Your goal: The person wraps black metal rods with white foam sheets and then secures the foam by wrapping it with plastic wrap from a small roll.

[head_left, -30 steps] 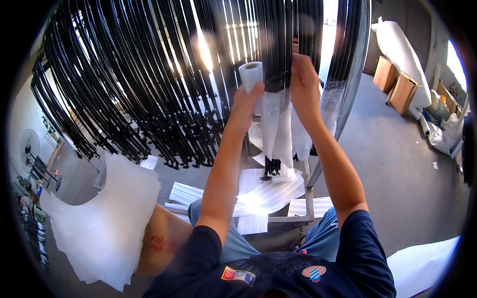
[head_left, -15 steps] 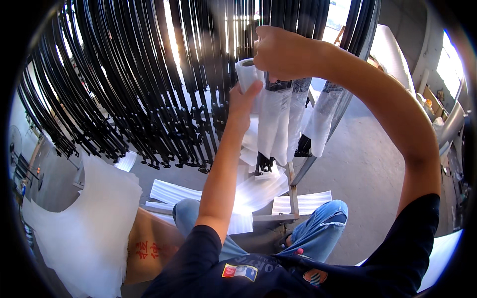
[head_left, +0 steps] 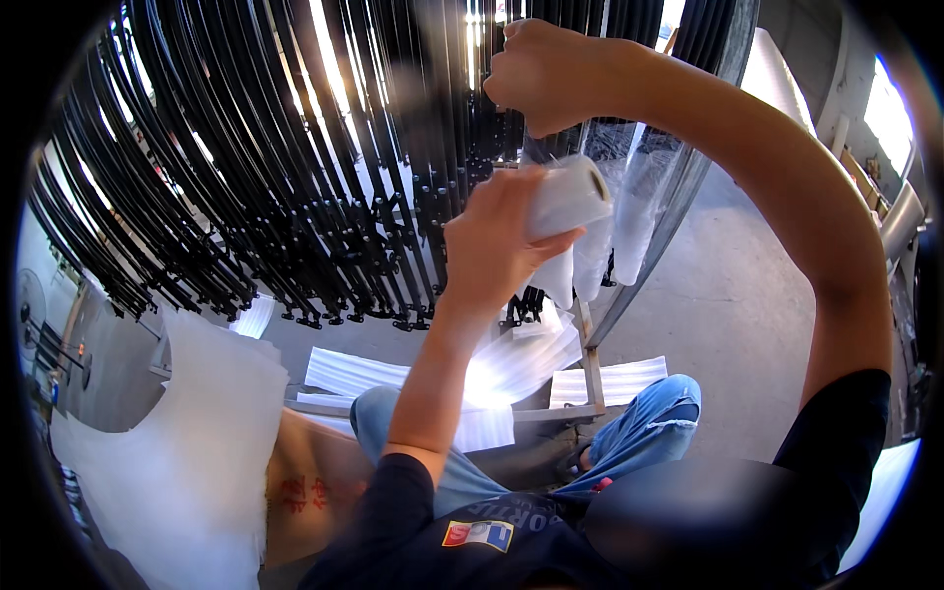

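My left hand (head_left: 497, 231) is wrapped round a roll of clear plastic stretch film (head_left: 572, 200), tilted with its hollow end up to the right. Beyond and above it, my right hand (head_left: 539, 77) is closed in a fist against the hanging black metal rods (head_left: 374, 118); its grip is hidden, so I cannot tell what is inside. Below and right of the roll, the lower ends of several rods carry white or clear wrapping (head_left: 639, 211). The roll partly covers the nearest wrapped bundle.
A grey metal frame post (head_left: 678, 202) stands right of the rods. White foam sheets (head_left: 359, 369) lie low near my knees. At the left, a stack of foam sheets (head_left: 187, 442) drapes beside a brown cardboard box (head_left: 305, 492). A fan (head_left: 31, 295) stands far left.
The film roll has swung from upright to tilted and moved right and nearer me, in my left hand. My right hand has risen slightly and moved left, still closed.
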`<control>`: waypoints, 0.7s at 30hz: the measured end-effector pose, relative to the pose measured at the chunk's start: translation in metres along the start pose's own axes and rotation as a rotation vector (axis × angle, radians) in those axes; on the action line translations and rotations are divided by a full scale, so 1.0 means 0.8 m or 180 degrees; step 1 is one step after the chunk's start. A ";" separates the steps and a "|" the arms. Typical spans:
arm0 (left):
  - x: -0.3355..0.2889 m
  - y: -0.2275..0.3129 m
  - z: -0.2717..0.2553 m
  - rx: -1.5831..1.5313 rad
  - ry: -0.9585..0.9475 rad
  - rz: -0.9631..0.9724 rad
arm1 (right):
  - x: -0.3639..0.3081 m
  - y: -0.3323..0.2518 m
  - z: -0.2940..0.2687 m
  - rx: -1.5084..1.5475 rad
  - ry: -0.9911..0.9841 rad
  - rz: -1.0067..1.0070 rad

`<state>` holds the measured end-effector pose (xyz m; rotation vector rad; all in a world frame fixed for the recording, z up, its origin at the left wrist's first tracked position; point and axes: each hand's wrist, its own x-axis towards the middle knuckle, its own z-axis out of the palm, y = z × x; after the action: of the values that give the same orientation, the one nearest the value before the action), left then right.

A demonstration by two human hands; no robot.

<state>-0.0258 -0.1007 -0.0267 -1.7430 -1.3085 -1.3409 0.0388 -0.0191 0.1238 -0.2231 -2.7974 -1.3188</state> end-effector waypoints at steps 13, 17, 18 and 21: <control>0.025 0.034 0.010 0.0821 -0.0761 -0.0184 | -0.111 -0.066 0.051 0.2204 0.2943 0.2527; 0.030 0.047 0.012 0.0727 -0.0824 -0.0146 | -0.136 -0.143 0.105 0.6117 0.2893 0.3974; 0.030 0.048 0.010 0.0625 -0.0841 -0.0117 | -0.129 -0.154 0.108 0.7041 0.2940 0.3669; 0.027 0.037 0.002 -0.0027 -0.0782 -0.0253 | -0.107 -0.158 0.098 0.6980 0.4170 0.3235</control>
<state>0.0026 -0.1018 -0.0037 -1.9273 -1.5206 -1.2043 0.1069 -0.0478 -0.0309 -0.2886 -1.0804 1.3629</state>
